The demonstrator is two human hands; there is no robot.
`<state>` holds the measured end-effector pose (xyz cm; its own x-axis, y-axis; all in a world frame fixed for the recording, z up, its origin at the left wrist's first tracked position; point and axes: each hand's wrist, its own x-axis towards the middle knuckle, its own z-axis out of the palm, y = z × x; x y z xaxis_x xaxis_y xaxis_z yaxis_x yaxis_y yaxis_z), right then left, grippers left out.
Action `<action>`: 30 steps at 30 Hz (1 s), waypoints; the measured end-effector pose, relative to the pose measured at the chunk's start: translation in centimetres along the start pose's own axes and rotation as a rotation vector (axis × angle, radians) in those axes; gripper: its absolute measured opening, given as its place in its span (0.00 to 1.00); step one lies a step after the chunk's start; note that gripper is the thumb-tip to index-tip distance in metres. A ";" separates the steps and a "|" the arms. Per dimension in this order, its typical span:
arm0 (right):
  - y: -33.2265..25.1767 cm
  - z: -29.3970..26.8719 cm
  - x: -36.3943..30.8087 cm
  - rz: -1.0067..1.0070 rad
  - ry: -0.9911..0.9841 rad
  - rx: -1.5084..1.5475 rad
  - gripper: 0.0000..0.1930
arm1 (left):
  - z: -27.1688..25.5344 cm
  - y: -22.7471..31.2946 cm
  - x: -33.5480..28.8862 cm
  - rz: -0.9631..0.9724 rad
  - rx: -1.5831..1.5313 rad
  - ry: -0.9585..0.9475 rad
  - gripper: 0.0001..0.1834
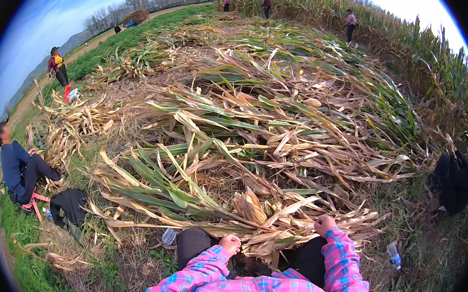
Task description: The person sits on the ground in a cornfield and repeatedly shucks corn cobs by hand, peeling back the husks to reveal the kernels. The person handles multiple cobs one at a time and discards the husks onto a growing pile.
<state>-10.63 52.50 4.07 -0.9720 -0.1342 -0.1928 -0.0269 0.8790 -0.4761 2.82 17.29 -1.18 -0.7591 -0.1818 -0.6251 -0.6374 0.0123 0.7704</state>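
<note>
My left hand (231,244) rests closed by my left knee, with curled fingers and nothing showing in it. Over my right knee, my right hand (324,225) is also closed in a loose fist, and I see nothing in it. Between and just beyond the hands lies a heap of dry corn husks and leaves (276,242). One corn ear in its pale husk (249,207) stands out from the heap, apart from both hands. Cut corn stalks (215,120), green and tan, spread across the ground ahead.
A clear plastic bottle (169,236) lies left of my knee, another bottle (394,255) at right. A seated person (18,165) is at left beside a dark jacket (68,207); another (456,176) sits at right. People stand farther off, near standing corn (392,48).
</note>
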 end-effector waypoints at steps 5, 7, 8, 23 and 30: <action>0.1 0.2 0.0 -0.012 0.009 -0.027 0.11 | 0.0 -0.1 0.0 0.005 0.003 0.002 0.06; 0.1 0.2 0.0 -0.014 0.015 -0.027 0.11 | 0.0 -0.1 -0.1 0.010 0.002 0.004 0.06; 0.0 0.2 -0.1 -0.014 0.017 -0.025 0.11 | 0.0 -0.1 -0.1 0.012 0.002 0.005 0.06; -0.8 -0.4 -0.5 0.002 0.010 -0.045 0.11 | 0.0 -0.5 0.3 0.035 0.005 0.013 0.06; -0.5 -0.2 -0.3 0.004 -0.004 -0.025 0.11 | 0.0 -1.0 0.8 0.027 -0.021 0.010 0.06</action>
<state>-10.40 52.19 4.56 -0.9711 -0.1330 -0.1982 -0.0295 0.8908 -0.4534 2.90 17.14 -2.44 -0.7746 -0.1918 -0.6027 -0.6136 -0.0031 0.7896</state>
